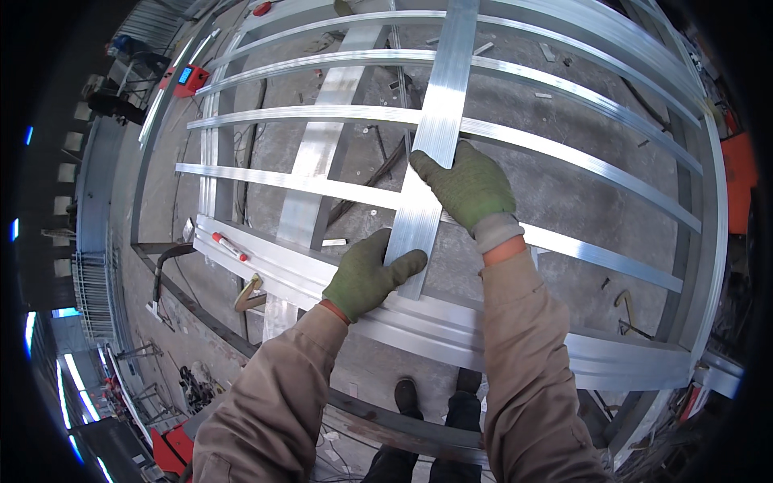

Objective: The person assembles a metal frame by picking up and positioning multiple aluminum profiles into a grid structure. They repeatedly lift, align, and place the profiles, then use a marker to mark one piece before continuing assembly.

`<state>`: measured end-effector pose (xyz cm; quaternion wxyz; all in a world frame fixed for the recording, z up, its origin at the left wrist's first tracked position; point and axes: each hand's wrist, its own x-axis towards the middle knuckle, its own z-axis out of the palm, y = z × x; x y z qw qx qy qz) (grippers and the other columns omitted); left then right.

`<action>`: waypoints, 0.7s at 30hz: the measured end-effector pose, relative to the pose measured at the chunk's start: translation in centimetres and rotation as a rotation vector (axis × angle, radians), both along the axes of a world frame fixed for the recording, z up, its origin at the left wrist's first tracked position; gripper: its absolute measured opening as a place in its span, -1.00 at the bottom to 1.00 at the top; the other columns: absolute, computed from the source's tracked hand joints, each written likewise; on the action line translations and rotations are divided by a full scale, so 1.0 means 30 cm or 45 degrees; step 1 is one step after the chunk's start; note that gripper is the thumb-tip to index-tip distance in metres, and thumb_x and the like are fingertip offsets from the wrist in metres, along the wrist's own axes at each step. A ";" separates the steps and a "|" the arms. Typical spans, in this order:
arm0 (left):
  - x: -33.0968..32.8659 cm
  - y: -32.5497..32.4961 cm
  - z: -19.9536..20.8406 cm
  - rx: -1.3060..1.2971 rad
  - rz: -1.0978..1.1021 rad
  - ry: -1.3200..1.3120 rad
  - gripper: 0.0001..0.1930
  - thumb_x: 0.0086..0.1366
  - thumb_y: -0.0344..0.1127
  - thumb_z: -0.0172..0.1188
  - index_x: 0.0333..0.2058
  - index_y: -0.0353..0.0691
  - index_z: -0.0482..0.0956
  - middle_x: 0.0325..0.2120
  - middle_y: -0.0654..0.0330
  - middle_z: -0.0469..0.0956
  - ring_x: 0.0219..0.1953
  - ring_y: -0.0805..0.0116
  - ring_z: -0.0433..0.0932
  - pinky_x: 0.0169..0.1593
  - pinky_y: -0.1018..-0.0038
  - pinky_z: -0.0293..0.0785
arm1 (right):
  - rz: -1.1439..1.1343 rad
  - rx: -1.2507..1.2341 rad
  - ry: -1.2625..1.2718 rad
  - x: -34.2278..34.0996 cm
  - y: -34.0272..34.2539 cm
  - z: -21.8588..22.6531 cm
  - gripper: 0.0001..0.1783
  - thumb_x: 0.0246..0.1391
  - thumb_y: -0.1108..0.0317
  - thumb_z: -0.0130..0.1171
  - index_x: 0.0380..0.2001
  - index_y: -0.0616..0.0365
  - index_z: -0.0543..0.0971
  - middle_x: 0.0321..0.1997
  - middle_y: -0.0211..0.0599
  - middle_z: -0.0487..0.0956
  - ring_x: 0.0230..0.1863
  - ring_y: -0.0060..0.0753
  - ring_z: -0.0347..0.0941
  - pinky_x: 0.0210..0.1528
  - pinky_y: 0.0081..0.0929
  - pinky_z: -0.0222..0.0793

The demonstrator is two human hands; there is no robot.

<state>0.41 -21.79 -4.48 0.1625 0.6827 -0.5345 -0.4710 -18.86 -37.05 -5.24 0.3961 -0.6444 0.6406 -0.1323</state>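
Note:
A flat, ribbed silver metal bar (443,105) lies lengthwise across several thin crosswise metal slats (568,150). My left hand (362,278), in a green knit glove, grips the bar by its near end, thumb on top and fingers partly hidden at the left edge. Farther up, my right hand (475,187) in a matching glove holds the right edge, with its thumb across the top face. The bar's near end rests at the wide ridged front beam (435,328) of the metal frame.
A red-and-white marker (230,246) lies on the front beam, left of a C-shaped clamp (249,294). Another clamp (623,307) is at the right. A red box with a blue display (191,80) sits far left. A dark steel rail (394,428) runs before my legs. Offcuts litter the concrete floor.

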 end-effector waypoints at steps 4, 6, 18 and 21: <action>0.005 -0.002 0.012 -0.007 -0.016 0.013 -0.19 0.53 0.30 0.49 0.33 -0.42 0.71 0.07 -0.24 0.86 0.12 -0.12 0.87 0.24 0.08 0.73 | -0.003 0.024 0.132 0.012 0.008 0.016 -0.20 0.46 -0.43 0.30 0.29 0.09 0.78 0.17 0.06 0.88 0.24 0.20 0.80 0.35 0.10 0.65; 0.016 0.002 0.005 -0.021 -0.018 0.018 -0.16 0.52 0.31 0.49 0.35 -0.42 0.70 0.09 -0.25 0.86 0.12 -0.13 0.87 0.25 0.08 0.73 | 0.012 0.024 0.137 0.019 0.006 0.033 -0.19 0.46 -0.42 0.31 0.31 0.11 0.78 0.20 0.07 0.87 0.28 0.21 0.79 0.38 0.10 0.63; 0.010 -0.019 -0.005 0.044 0.005 -0.040 -0.10 0.49 0.39 0.45 0.36 -0.42 0.72 0.16 -0.27 0.83 0.19 -0.16 0.83 0.30 0.06 0.69 | -0.170 0.146 -0.327 -0.004 0.012 -0.102 -0.15 0.34 -0.29 0.49 0.31 0.31 0.77 0.28 0.21 0.82 0.30 0.18 0.79 0.41 -0.07 0.62; 0.015 -0.012 0.003 0.025 -0.018 -0.023 -0.12 0.49 0.39 0.45 0.34 -0.41 0.73 0.15 -0.26 0.83 0.18 -0.17 0.83 0.29 0.05 0.69 | -0.173 0.112 -0.250 0.008 0.022 -0.065 -0.15 0.32 -0.27 0.52 0.28 0.34 0.79 0.22 0.22 0.85 0.23 0.12 0.83 0.36 -0.09 0.66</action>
